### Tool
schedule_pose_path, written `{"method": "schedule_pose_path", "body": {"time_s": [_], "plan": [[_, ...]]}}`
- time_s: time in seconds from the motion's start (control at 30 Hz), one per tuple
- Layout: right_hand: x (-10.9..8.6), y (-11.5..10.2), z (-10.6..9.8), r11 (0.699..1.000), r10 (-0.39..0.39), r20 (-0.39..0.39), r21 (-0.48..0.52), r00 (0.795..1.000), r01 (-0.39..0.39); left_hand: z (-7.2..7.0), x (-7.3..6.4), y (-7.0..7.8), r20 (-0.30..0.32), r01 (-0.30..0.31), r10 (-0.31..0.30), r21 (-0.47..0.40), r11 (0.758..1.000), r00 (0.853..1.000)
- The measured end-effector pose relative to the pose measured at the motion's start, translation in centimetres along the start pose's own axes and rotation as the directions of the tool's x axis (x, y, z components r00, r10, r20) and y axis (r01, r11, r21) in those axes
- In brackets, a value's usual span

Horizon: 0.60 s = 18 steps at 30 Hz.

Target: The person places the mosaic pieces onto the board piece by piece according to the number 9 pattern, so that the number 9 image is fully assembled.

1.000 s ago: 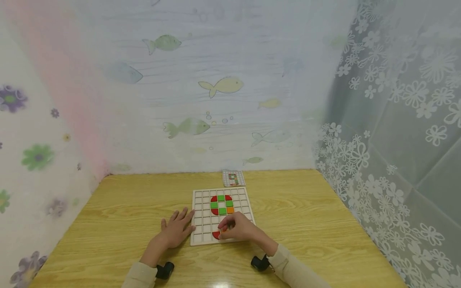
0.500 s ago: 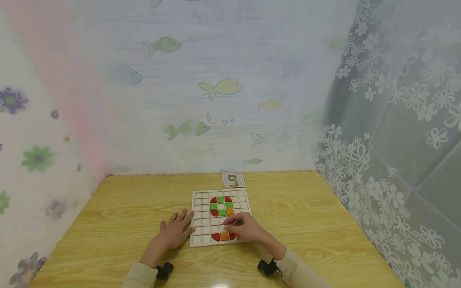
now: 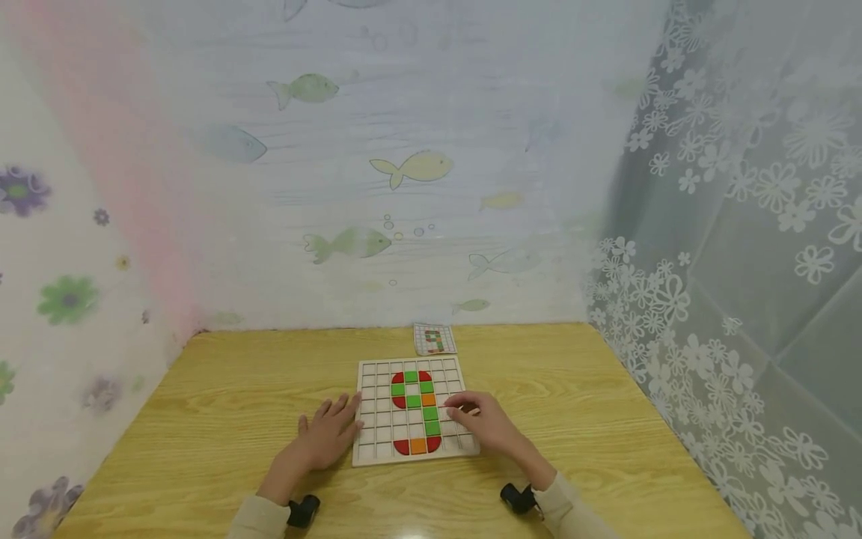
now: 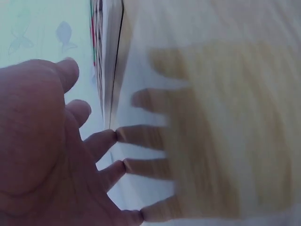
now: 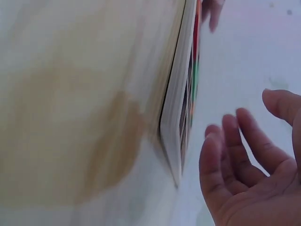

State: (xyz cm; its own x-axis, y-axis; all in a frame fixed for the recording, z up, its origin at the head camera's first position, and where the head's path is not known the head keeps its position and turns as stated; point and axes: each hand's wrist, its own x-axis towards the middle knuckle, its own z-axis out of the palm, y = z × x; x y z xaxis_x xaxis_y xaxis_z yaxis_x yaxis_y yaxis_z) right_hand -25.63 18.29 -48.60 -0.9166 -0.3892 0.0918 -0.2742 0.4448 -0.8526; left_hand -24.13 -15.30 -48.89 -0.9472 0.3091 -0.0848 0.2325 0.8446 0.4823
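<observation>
A pale gridded board [image 3: 377,433] lies on the table, with red, green and orange tiles [image 3: 431,421] set in its cells in the shape of a 9. My left hand [image 3: 326,438] lies flat beside the board, its spread fingertips at the left edge. In the left wrist view the left hand [image 4: 42,155] has straight fingers and holds nothing. My right hand [image 3: 488,423] hovers over the board's right side, fingers loosely bent. The right wrist view shows the right hand [image 5: 258,174] with thumb and fingers apart and nothing between them.
A small printed card [image 3: 435,340] with a similar coloured figure lies behind the board, near the wall. The wooden table [image 3: 256,374] meets a fish-patterned wall [image 3: 417,224] at the back. Black wrist cameras sit below both hands.
My right hand has moved rightward from the lower middle of the board, off the tiles. Two green tiles above the bottom row now show where the hand was. The left hand stays in place.
</observation>
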Motion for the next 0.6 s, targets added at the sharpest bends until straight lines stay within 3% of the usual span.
{"method": "schedule_pose_path", "body": {"time_s": [0.17, 0.37, 0.47, 0.6], "plan": [[-0.5, 1.0, -2.4, 0.972, -0.018, -0.047, -0.234, 0.999, 0.007, -0.1, 0.0, -1.2, -0.096, -0.053, 0.056, 0.032, 0.998, 0.994], [-1.2, 2.6, -5.3, 0.847, -0.01, -0.092, -0.531, 0.996, -0.04, -1.5, -0.7, -2.8, -0.257, -0.045, 0.078, 0.135, 0.99, 0.963], [-1.8, 3.3, -6.4, 0.805, 0.023, -0.137, -0.585, 0.99, -0.1, -2.3, -1.0, -3.6, -0.318, -0.022, 0.08, 0.181, 0.983, 0.945], [-2.3, 3.8, -7.7, 0.767, 0.064, -0.193, -0.618, 0.979, -0.172, -3.2, -1.4, -4.7, -0.324, 0.009, 0.043, 0.156, 0.988, 0.945]]}}
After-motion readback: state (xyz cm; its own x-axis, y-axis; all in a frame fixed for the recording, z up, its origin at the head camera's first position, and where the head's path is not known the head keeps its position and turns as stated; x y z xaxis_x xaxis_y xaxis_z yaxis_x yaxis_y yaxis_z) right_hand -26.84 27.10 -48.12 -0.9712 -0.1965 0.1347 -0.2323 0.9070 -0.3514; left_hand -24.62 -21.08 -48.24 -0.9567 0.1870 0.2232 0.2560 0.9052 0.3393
